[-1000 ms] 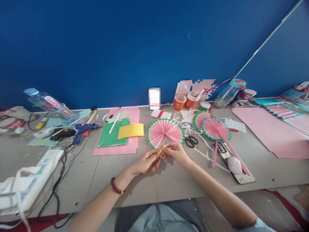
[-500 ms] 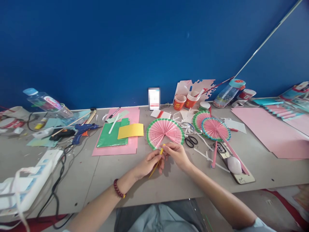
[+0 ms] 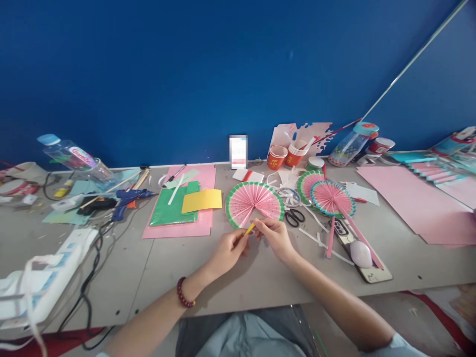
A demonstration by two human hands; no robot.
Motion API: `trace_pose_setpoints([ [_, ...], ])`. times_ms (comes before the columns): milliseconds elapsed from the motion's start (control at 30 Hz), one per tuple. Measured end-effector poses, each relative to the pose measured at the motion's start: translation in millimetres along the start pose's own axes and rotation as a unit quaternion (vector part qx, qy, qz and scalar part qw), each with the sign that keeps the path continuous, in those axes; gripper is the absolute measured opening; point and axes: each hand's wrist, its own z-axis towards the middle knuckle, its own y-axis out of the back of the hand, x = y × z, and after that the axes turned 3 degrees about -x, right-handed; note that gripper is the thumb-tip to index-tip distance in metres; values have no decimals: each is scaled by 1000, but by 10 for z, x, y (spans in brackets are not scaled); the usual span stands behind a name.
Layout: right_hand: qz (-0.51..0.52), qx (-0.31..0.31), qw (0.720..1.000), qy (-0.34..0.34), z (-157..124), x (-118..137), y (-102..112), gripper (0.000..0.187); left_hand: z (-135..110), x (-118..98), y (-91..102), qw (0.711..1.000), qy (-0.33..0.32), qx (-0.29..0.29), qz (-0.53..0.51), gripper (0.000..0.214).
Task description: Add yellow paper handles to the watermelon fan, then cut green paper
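Yellow strip (image 3: 250, 228) has tipped flatter since the earlier frame; its dangling tail no longer shows below the left hand (image 3: 227, 252). Left hand pinches the lower part, right hand (image 3: 275, 239) the upper tip, probably because something so thin needs two grips to stay steady. Paper fan (image 3: 241, 201) lies spread just beyond both hands, likely parked to leave working room. Scissors (image 3: 295, 217) sit right of the right hand, seemingly within reach.

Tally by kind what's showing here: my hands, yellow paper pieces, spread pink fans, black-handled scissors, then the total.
Hands: left hand, right hand: 2
Yellow paper: yellow sheet, yellow strip: 2
Spread pink fans: 3
Black-handled scissors: 1
Total: 8
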Motion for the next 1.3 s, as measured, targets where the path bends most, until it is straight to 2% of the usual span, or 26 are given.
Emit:
trace_pose_setpoints([
  [167,-9,-18,1000,-24,17,-42,9,36,3,26,75,978,-30,-39,202,35],
  [333,-30,-8,999,-34,34,-66,36,33,42,109,161,966,-41,-52,250,44],
  [467,-27,-10,999,-30,38,-57,45,34,42,64,203,976,-54,-43,208,37],
  [567,-40,-13,999,-25,35,-42,44,36,38,2,220,987,-36,-42,149,35],
  [633,-47,-12,999,-18,29,-29,41,35,49,-17,231,994,-11,-31,106,39],
  [733,-53,-7,999,-8,21,-11,38,33,80,-12,247,999,46,19,2,38],
  [867,-57,-2,998,-2,13,2,33,32,111,-9,272,986,108,65,-106,43],
  [1100,-60,-2,998,-5,9,3,32,33,116,-45,289,977,151,62,-139,45],
  [1300,-56,8,998,-20,22,-38,44,31,111,-17,268,983,134,47,-120,43],
])
